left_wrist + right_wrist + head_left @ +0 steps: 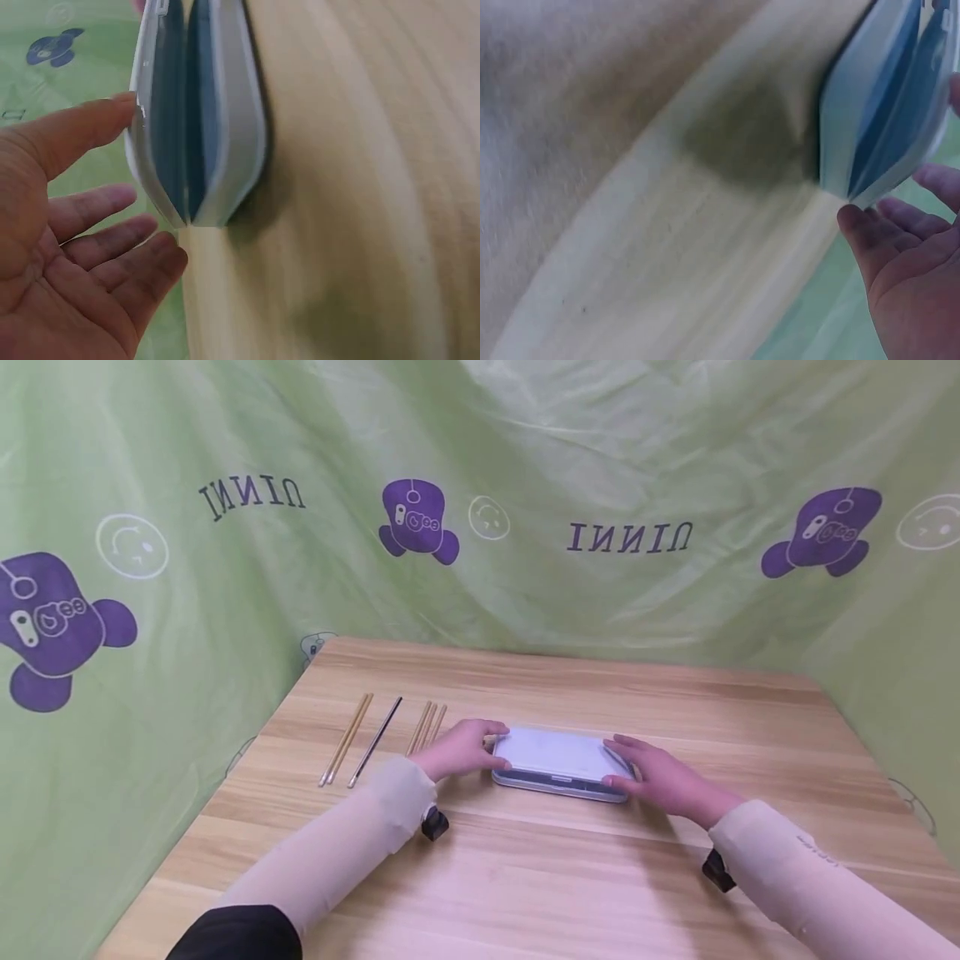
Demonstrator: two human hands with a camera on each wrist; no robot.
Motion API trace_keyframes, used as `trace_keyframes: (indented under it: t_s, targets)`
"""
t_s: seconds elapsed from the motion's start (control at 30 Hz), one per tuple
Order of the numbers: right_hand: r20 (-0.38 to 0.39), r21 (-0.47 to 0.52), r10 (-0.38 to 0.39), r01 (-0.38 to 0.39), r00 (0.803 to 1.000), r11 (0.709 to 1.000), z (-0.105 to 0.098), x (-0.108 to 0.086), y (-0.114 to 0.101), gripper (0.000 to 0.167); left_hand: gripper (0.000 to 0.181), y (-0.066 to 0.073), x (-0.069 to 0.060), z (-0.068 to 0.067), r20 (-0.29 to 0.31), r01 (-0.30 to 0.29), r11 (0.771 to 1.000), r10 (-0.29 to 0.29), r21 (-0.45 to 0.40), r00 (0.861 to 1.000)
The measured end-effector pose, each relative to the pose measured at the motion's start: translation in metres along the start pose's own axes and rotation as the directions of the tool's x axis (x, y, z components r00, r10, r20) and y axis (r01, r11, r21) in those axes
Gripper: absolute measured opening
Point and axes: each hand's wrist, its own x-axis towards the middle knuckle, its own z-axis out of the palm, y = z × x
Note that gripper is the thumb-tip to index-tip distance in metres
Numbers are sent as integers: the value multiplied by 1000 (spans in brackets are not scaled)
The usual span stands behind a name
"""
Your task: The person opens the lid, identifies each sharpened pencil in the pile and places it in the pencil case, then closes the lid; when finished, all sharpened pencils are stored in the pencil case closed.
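A pencil case (561, 753) with a pale lid lies on the wooden table. Its lid stands slightly ajar along the front, and a dark gap shows between lid and base. At the case's left end is my left hand (461, 749), its thumb touching the lid's edge in the left wrist view and its other fingers spread loosely near the back. My right hand (663, 777) lies at the right end, with thumb at the front corner and fingers towards the back corner. Both hands look relaxed rather than curled round the case. What is inside cannot be made out.
Left of the case lie two yellowish pencils (347, 739), a dark pencil (375, 742) and three more light wooden pencils (425, 727), partly behind my left hand. A green printed curtain (525, 602) hangs along the table's back and sides.
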Motion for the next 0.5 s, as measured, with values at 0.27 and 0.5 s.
trace_keyframes:
  t_s: [0.27, 0.5]
  targets:
    - [3, -65, -32, 32, 999, 997, 12, 3, -1, 72, 66, 0, -3, 10, 16, -25, 989, 23, 149, 1000]
    - [7, -73, -52, 53, 999, 996, 14, 8, -3, 68, 66, -5, -5, 10, 9, -15, 981, 14, 193, 1000]
